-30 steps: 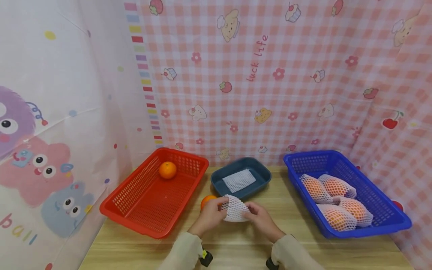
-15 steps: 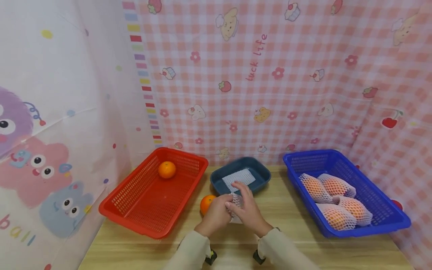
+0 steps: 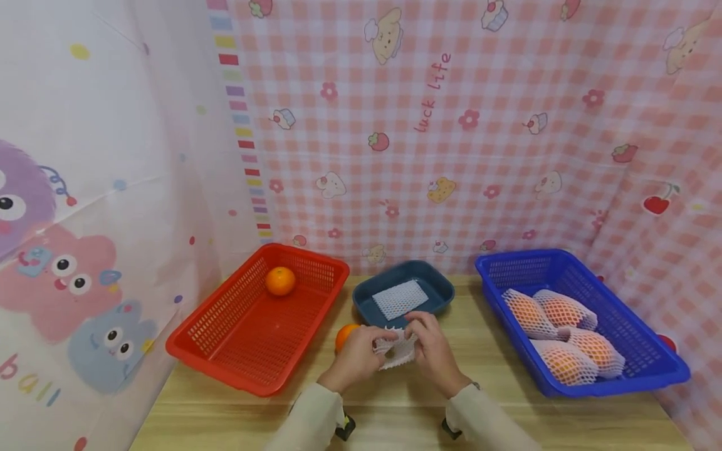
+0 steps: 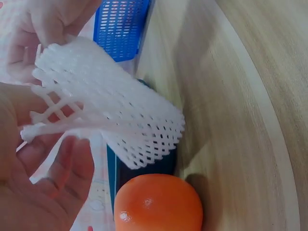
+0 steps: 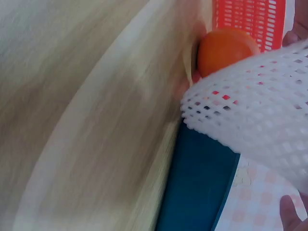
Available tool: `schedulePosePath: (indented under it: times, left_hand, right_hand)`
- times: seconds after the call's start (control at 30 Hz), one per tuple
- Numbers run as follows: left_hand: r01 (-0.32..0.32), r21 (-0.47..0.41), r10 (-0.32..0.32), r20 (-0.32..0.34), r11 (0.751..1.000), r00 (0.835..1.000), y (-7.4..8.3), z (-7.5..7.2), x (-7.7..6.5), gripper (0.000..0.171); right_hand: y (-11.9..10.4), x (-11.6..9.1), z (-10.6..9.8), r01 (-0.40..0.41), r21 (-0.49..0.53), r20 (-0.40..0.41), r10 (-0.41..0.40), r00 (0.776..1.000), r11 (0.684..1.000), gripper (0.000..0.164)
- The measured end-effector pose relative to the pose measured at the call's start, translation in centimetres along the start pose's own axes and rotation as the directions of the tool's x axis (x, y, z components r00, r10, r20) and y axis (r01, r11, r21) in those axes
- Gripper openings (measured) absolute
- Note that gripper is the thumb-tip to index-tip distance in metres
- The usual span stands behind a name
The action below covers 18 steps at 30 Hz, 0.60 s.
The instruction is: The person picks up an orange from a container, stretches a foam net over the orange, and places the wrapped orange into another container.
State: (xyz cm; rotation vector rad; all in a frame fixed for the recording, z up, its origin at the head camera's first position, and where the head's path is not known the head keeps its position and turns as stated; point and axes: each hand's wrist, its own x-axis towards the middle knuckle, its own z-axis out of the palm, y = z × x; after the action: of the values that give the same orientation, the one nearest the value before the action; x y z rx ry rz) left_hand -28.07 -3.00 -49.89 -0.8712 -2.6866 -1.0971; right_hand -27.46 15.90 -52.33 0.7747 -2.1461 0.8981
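A white foam fruit net (image 3: 402,354) is stretched between my two hands just above the table, in front of the teal tray. My left hand (image 3: 355,358) holds its left side, fingers at the open, frayed end in the left wrist view. On the other side, my right hand (image 3: 433,354) pinches the net's edge with thumb and fingers. The net (image 4: 110,101) hangs as a tube with nothing inside it. An orange (image 3: 345,336) lies on the table beside my left hand, partly hidden by it; the left wrist view shows this orange (image 4: 159,204) below the net.
The teal tray (image 3: 361,308) behind my hands bears a flat foam net (image 3: 400,299). At left, a red basket (image 3: 254,382) contains one orange (image 3: 280,281). A blue basket (image 3: 615,391) at right contains several netted oranges (image 3: 564,363). Patterned cloth (image 3: 361,125) hangs behind the table.
My hands came together over the net half a second ago, right fingers raised. Now they have spread apart again, and the net's mouth is pulled wider. The baskets and oranges stayed put.
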Motion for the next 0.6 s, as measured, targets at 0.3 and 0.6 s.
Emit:
schedulePosePath:
  times: [0.3,0.6]
  left_hand:
    - [0.039,-0.093,-0.039,0.004,0.995,0.999,0.05,0.41,-0.15,0.049]
    - [0.139,-0.448,-0.187,-0.063,0.883,0.980,-0.25,0.95,-0.24,0.055]
  right_hand:
    - [0.17,0.07,0.13,-0.273,0.140,0.164,0.249,0.954,0.952,0.029]
    - [0.20,0.17,-0.28,-0.624,0.362,0.470,0.443,0.763,0.692,0.073]
